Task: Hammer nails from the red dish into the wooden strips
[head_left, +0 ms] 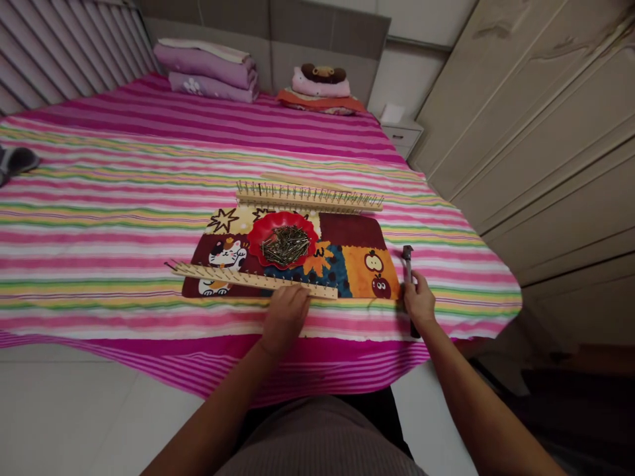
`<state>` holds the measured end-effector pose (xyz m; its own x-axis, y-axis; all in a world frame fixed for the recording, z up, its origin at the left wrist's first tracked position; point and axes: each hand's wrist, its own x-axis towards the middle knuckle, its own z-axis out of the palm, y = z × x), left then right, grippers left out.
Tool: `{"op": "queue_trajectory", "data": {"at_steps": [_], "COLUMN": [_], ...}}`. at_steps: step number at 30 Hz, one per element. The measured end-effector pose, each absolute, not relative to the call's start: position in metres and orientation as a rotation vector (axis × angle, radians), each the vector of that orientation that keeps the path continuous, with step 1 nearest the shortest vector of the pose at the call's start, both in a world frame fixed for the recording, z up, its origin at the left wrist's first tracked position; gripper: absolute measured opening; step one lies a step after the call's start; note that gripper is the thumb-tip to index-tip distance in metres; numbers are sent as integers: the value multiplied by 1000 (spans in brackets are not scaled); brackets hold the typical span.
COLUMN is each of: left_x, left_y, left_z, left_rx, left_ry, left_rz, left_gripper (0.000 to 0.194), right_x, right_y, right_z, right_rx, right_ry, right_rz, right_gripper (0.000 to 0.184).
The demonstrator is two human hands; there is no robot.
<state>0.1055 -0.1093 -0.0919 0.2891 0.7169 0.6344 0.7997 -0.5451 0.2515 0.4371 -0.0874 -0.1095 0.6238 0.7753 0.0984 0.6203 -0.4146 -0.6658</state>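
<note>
My left hand (286,316) is closed on the near edge of a wooden strip (258,280) with a row of nails standing along it. The strip lies slantwise across the front of a patterned mat (350,228). My right hand (419,301) is wrapped round the handle of a hammer (407,259), its metal head pointing away from me, just right of the mat. In the middle of the mat sits a red scalloped bowl (256,233) full of loose nails (288,244). Behind the bowl lies a second wooden strip (317,200), bristling with upright nails.
A striped sheet (99,244) covers the bed under the mat. Folded purple bedding (213,69) and a smaller pink and orange stack (321,92) stand at the headboard. A dark grey object (18,162) lies at far left. Wardrobe doors (536,119) rise on the right.
</note>
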Motion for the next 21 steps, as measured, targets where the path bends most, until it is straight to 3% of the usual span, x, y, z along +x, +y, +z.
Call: {"op": "queue_trajectory", "data": {"at_steps": [14, 21], "left_x": [121, 80], "left_y": [-96, -83], "left_z": [-101, -66], "left_rx": [-2338, -2344], "left_ry": [-1503, -1456], "left_rz": [-1203, -1239], "left_gripper": [2, 9], "right_x": [436, 435], "right_y": [-88, -88], "right_z": [-112, -111], "right_rx": [-2170, -2176], "right_ry": [-1064, -1041], "right_rz": [325, 327], "right_gripper": [59, 57]}}
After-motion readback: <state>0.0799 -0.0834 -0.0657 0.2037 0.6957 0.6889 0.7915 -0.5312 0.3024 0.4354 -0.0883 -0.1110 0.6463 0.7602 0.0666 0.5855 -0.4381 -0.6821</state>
